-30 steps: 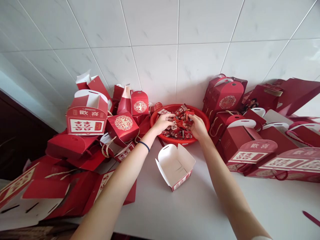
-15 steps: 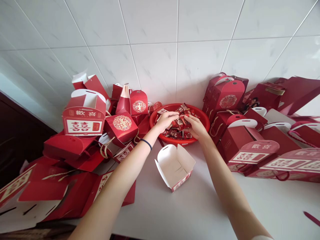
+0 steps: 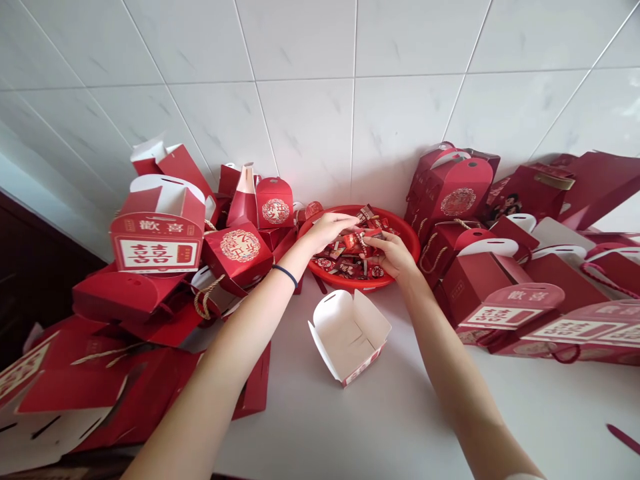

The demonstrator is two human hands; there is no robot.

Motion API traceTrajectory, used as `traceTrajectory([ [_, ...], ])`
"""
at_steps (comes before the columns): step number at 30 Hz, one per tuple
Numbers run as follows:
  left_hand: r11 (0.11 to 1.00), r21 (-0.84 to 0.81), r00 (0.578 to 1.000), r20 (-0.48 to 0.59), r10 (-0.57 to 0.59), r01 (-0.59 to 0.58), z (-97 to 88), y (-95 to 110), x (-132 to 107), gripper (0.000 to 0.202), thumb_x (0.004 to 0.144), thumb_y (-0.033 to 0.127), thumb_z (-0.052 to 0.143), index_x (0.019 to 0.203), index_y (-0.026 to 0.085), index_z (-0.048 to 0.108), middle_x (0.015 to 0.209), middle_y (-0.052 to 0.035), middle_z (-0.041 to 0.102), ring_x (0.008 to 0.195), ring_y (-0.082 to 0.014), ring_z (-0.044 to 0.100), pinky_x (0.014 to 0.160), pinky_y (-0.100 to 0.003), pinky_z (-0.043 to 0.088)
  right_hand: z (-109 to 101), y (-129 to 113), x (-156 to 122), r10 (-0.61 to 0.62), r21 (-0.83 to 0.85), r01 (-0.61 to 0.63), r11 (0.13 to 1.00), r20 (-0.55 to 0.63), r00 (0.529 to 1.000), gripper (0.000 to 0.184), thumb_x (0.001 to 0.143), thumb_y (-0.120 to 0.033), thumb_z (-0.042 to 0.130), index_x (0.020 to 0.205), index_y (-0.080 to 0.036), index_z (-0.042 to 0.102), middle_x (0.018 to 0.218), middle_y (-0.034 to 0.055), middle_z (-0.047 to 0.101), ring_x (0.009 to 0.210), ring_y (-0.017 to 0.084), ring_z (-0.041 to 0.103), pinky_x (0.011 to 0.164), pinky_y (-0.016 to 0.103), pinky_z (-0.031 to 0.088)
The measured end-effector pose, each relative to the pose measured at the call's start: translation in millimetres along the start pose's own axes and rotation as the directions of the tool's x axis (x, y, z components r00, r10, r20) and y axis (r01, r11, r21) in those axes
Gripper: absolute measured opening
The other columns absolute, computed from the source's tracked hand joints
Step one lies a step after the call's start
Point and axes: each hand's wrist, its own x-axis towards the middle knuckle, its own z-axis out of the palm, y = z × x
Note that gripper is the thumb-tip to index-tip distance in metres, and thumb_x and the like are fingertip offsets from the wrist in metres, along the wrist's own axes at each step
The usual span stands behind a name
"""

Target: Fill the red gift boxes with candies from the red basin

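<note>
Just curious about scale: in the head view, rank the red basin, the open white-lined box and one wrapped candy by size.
1. red basin, widest.
2. open white-lined box, though it sits nearer the camera.
3. wrapped candy, far smallest.

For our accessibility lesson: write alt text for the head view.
The left hand and right hand handle small red wrapped sweets in a round red plastic basin. An open white-lined paper box sits nearer, between piles of red gift boxes.
</note>
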Motion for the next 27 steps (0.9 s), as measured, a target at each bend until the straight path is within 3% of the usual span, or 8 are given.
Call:
traceTrajectory([
  [3,1.0,0.003,0.999,-0.027,-0.025,0.025,-7.5,-2.3,3.1,0.027,0.093,0.027,0.059,0.11,0.014,0.076,0.108,-0.0119,0.079,0.098,-0.0216,0.075,0.088,-0.033,0.058,-0.9,-0.2,2.1,-0.005,0.01,0.006,1.0,-0.036,0.999,0.027,0.057,-0.018,0.086,0.078,-0.019,0.069,0.078,0.0007,0.071,0.074,0.016,0.067,0.059,0.027,0.061],
  [7,0.968,0.252,0.984,-0.168,0.067,-0.023,-18.0,-14.5,7.4,0.03,0.09,0.016,0.053,0.108,0.012,0.077,0.111,-0.0126,0.078,0.102,-0.0206,0.074,0.095,-0.032,0.056,-2.3,1.3,5.7,-0.022,0.036,0.026,0.999,-0.104,0.994,0.027,0.058,-0.018,0.084,0.078,-0.02,0.067,0.079,0.0004,0.071,0.078,0.017,0.068,0.061,0.027,0.061],
  [12,0.894,0.446,0.989,-0.119,0.091,-0.029,-20.3,-26.1,2.2,0.025,0.076,0.008,0.06,0.082,0.02,0.081,0.096,-0.0035,0.081,0.098,-0.0225,0.074,0.096,-0.032,0.054,-4.4,3.2,6.9,-0.044,0.052,0.052,0.997,-0.138,0.989,0.027,0.056,-0.021,0.084,0.076,-0.02,0.065,0.071,-0.0005,0.068,0.071,0.016,0.066,0.06,0.028,0.059],
  [15,0.834,0.551,0.989,-0.113,0.096,-0.019,-21.9,-23.1,-2.2,0.029,0.075,0.007,0.058,0.08,0.022,0.082,0.093,-0.0022,0.081,0.097,-0.023,0.074,0.095,-0.031,0.054,-6.3,3.2,6.9,-0.062,0.063,0.071,0.995,-0.146,0.987,0.03,0.055,-0.022,0.085,0.076,-0.021,0.064,0.07,-0.0014,0.067,0.069,0.016,0.065,0.059,0.028,0.058],
  [18,0.766,0.643,0.985,-0.142,0.097,0.017,-28.9,-16.7,-5.5,0.033,0.075,0.008,0.055,0.086,0.022,0.083,0.1,-0.005,0.081,0.103,-0.0254,0.073,0.098,-0.032,0.052,-7.8,3.9,7.9,-0.074,0.08,0.088,0.993,-0.163,0.984,0.032,0.054,-0.024,0.085,0.077,-0.021,0.062,0.07,-0.0022,0.067,0.067,0.016,0.065,0.057,0.028,0.057],
  [22,0.64,0.758,0.981,-0.19,0.031,0.127,-35.4,-13.2,-11.9,0.029,0.069,0.006,0.063,0.087,0.019,0.082,0.099,-0.0137,0.08,0.107,-0.0353,0.071,0.098,-0.041,0.051,-7.5,5.5,9.5,-0.083,0.11,0.106,0.988,-0.197,0.977,0.032,0.055,-0.023,0.083,0.078,-0.022,0.061,0.074,-0.0022,0.068,0.072,0.016,0.066,0.06,0.028,0.057],
  [27,0.508,0.834,0.973,-0.227,-0.037,0.214,-24.3,-16.3,-21.2,0.029,0.067,0.0,0.065,0.087,0.014,0.079,0.105,-0.0232,0.076,0.116,-0.0422,0.067,0.1,-0.048,0.049,-3.6,3.2,6.6,-0.081,0.143,0.114,0.983,-0.222,0.972,0.029,0.054,-0.021,0.081,0.075,-0.021,0.062,0.076,-0.0012,0.07,0.072,0.017,0.066,0.059,0.027,0.056],
])
